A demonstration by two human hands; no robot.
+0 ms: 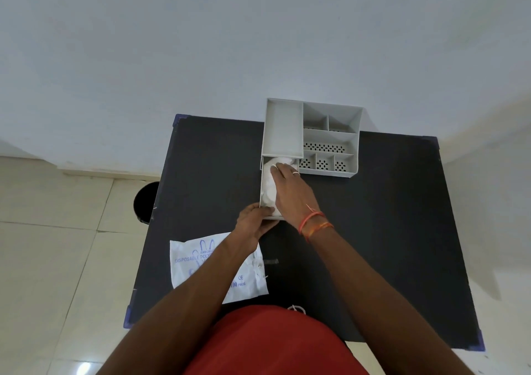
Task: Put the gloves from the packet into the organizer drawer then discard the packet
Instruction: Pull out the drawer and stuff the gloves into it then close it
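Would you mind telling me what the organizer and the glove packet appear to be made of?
The organizer looks like matte grey moulded plastic, judging by its thin, even walls and perforated floors. The packet looks like thin white plastic film: it lies flat, wrinkled, with blue print.

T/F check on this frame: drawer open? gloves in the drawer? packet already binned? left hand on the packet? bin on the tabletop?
1. The organizer drawer is pulled open. True.
2. The right hand presses on the gloves in the drawer. True.
3. The packet is in the bin. False: it lies on the table, partly under the left forearm.
4. The left hand holds the packet. False: it grips the drawer's front end.
5. The black bin stands on the table. False: it is on the floor beside the table.
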